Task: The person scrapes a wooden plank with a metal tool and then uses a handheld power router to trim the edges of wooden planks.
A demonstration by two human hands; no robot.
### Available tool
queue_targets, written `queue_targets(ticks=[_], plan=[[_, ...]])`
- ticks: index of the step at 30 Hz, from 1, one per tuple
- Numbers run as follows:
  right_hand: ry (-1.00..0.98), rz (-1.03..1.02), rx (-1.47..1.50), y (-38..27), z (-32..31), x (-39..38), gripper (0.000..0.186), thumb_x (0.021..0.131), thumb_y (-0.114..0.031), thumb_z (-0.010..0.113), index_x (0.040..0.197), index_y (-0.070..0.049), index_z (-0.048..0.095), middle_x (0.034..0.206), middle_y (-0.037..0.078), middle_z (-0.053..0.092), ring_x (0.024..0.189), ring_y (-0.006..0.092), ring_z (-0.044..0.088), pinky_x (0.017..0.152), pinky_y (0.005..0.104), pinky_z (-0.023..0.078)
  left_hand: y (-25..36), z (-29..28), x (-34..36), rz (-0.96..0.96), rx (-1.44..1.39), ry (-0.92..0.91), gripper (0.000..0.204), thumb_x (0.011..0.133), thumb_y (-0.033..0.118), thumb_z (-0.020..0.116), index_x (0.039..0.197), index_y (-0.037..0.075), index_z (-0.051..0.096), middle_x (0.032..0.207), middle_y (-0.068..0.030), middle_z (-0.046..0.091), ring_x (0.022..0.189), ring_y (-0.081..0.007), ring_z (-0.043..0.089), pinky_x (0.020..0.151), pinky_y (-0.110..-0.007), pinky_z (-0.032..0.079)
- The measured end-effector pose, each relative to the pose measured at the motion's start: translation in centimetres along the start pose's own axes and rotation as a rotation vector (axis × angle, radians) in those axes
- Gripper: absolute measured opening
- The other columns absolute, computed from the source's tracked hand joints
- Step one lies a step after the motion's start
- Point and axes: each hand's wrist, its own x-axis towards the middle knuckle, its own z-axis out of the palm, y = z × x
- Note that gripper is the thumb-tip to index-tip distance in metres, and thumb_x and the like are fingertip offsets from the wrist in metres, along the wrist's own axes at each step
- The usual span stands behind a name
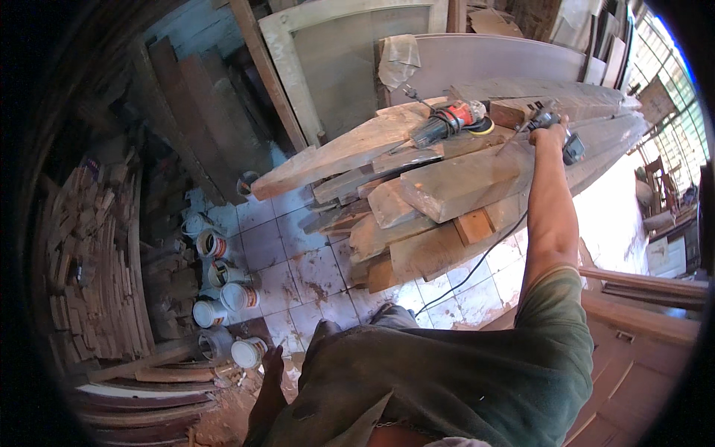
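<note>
My right arm reaches out over a stack of thick timber beams [477, 175]. At its end my right hand [550, 134] is closed around a cordless drill [546, 119] with a grey-blue body, which lies at the top of the stack. A thin bit seems to point from it toward the lower left, and its battery block [573, 149] shows beside my wrist. Left of the drill rests a red and black power sander [450, 119] with a yellow-edged pad and its cord wound around it. My left hand [273, 361] hangs low by my side, fingers stretched out, holding nothing visible.
Several white paint buckets [240, 296] stand on the dusty tiled floor [287, 253] at left, near stacked wood offcuts [97, 261]. A black cable [477, 268] runs down from the beams. A framed panel [328, 67] leans behind; wooden door panels [625, 365] are at lower right.
</note>
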Motion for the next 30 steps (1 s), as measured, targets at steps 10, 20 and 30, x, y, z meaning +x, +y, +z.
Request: queue_targets(ticks=[10,20,30], plan=[[-0.152,-0.208,-0.184,1.4,0.0,8.3,0.057,0.087,-0.056,0.059,0.121,-0.01,0.058,0.132,0.012,0.056,0.115,0.0293,0.053,0.103,0.0416,0.038,-0.5,0.2,-7.4,0.052,0.051,0.012,0.047,0.088,0.045,0.068,0.107,0.002,0.068,0.102,-0.019,0.071,0.097,-0.0297,0.067,0.087,-0.039,0.051],[-0.19,-0.831,-1.675,-0.9,0.7,17.7,0.057,0.085,-0.054,0.061,0.118,-0.007,0.062,0.134,0.017,0.054,0.116,0.0308,0.054,0.101,0.0421,0.041,13.7,-1.2,-5.3,0.146,0.046,0.023,0.079,0.085,0.059,0.065,0.136,0.0,0.052,0.138,-0.0209,0.055,0.128,-0.0315,0.053,0.108,-0.036,0.04],[-0.033,-1.04,-2.17,-1.1,-0.6,19.1,0.057,0.084,-0.052,0.063,0.115,-0.005,0.066,0.136,0.021,0.053,0.117,0.0322,0.056,0.098,0.0425,0.045,10.6,2.5,-6.5,-0.132,0.142,-0.018,0.073,0.085,0.06,0.063,0.133,0.006,0.057,0.125,-0.0206,0.064,0.12,-0.0346,0.059,0.105,-0.04,0.044]])
